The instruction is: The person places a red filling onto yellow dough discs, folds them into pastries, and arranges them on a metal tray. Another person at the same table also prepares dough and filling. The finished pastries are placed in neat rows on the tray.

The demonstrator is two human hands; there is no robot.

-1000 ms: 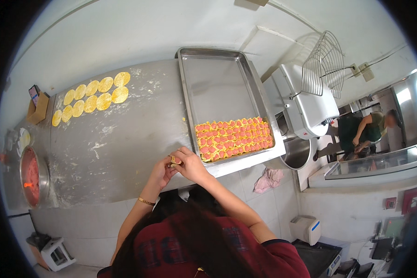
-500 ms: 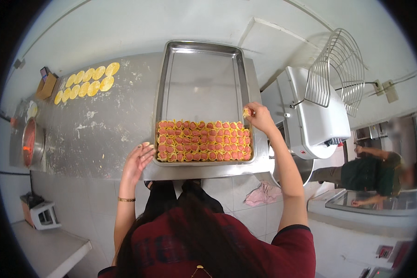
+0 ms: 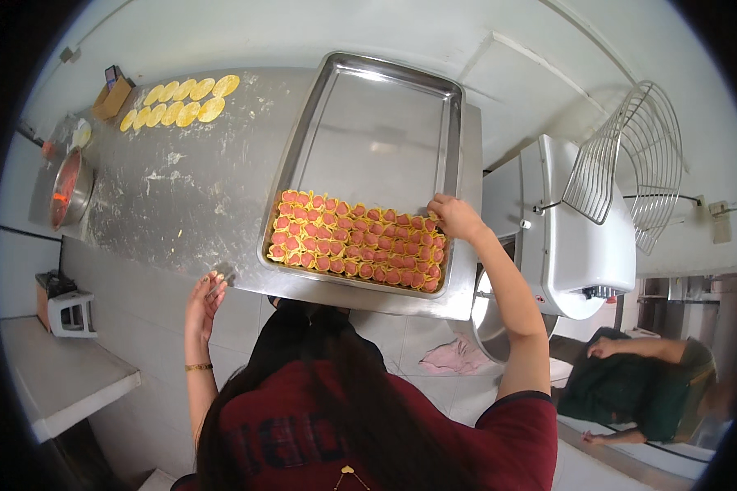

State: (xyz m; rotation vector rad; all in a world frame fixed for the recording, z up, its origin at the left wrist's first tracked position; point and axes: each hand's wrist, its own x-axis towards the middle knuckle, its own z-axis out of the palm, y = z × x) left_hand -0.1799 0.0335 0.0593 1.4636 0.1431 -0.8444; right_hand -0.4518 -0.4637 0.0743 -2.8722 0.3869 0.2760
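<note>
Where dumplings (image 3: pixel 356 243) end, bare tray (image 3: pixel 368 135).

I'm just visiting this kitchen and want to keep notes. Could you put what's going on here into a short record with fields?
Setting: floured steel worktable beside a white mixer
Right hand: at the far right end of the filled rows, on a dumpling
Left hand: open, holding nothing, at the table's near edge
Tray: near part filled with rows of orange-edged, red-filled dumplings; far part bare
Wrappers: yellow rounds in two rows at the far left
Bowl: metal, red filling inside
Others: another person at lower right
</note>
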